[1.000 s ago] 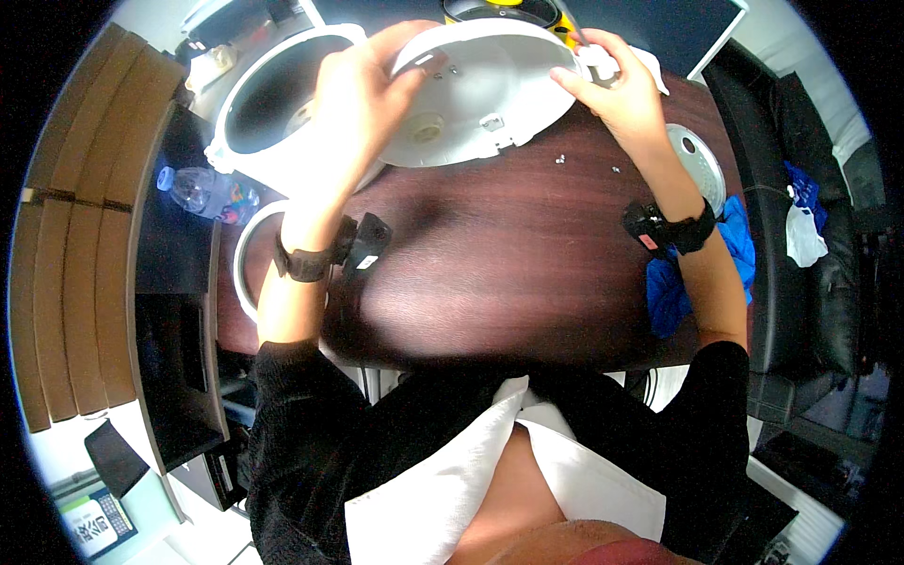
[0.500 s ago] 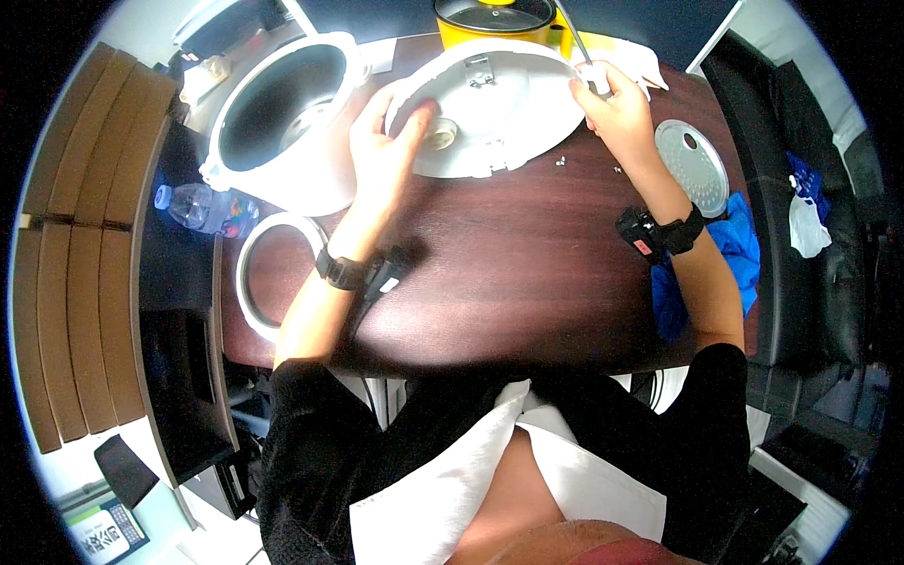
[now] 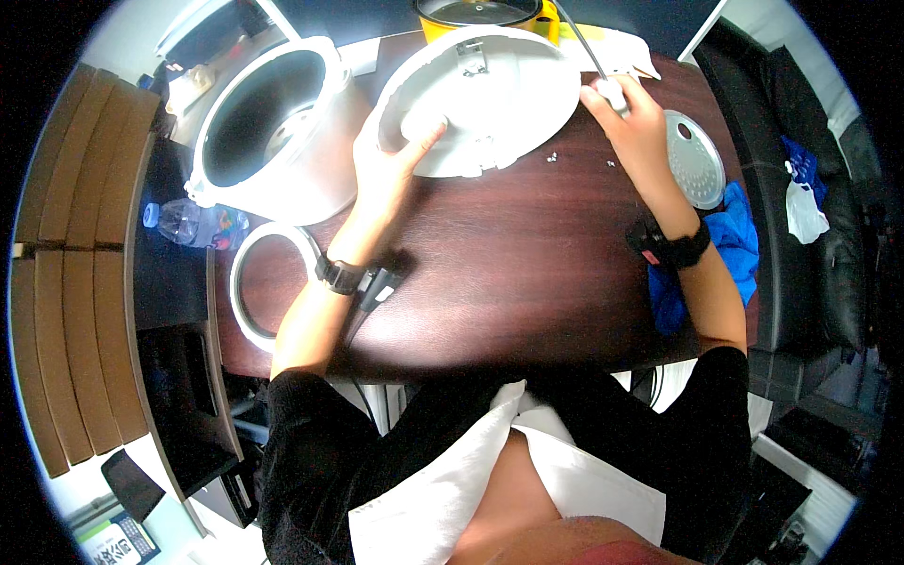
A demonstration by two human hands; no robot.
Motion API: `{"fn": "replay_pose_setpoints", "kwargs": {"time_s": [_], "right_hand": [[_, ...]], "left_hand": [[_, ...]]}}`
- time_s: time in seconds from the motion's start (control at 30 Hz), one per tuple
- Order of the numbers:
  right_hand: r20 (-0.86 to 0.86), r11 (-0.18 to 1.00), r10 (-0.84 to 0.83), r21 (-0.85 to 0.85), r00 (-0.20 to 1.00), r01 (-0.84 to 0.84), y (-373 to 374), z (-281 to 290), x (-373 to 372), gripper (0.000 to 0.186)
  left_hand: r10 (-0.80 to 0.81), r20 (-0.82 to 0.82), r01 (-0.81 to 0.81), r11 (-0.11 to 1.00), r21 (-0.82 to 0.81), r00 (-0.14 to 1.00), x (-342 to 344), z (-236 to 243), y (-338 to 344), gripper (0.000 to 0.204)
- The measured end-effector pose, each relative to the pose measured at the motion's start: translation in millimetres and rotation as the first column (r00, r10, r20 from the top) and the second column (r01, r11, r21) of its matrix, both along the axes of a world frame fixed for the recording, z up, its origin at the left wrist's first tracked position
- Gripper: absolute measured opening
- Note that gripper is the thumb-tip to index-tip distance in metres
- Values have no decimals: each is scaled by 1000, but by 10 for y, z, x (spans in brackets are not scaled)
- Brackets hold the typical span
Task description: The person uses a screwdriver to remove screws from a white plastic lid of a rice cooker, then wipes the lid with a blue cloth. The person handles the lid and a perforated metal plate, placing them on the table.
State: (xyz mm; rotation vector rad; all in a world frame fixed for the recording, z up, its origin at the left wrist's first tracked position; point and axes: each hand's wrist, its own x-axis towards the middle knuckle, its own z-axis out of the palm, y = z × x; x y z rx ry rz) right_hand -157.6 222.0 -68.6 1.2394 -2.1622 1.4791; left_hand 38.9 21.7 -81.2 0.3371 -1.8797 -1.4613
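A round white appliance lid lies upside down on the dark wooden table. My left hand grips its left rim, thumb over the edge. My right hand is closed around the handle of a thin tool at the lid's right edge. Small screws lie loose on the table just below the lid.
A white cooker body with its pot cavity open stands at the left. A white ring and a plastic bottle lie nearby. A perforated metal disc and blue cloth sit right. A yellow cooker stands behind.
The lid has come down from being held up close in both hands onto the table. My right hand has shifted to the lid's right edge with the tool.
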Motion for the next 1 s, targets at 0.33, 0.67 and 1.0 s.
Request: {"fn": "replay_pose_setpoints", "kwargs": {"time_s": [0.33,0.67,1.0], "right_hand": [[-96,919,72,394,993,-29,318,303,565,26],[-112,898,54,440,992,1,385,332,666,29],[-153,890,70,455,986,8,408,354,717,29]], "left_hand": [[43,73,-40,998,-37,996,6,14,12,55],[88,21,-88,996,-30,996,17,-57,26,35],[123,-6,-123,989,-83,992,27,-108,38,31]]}}
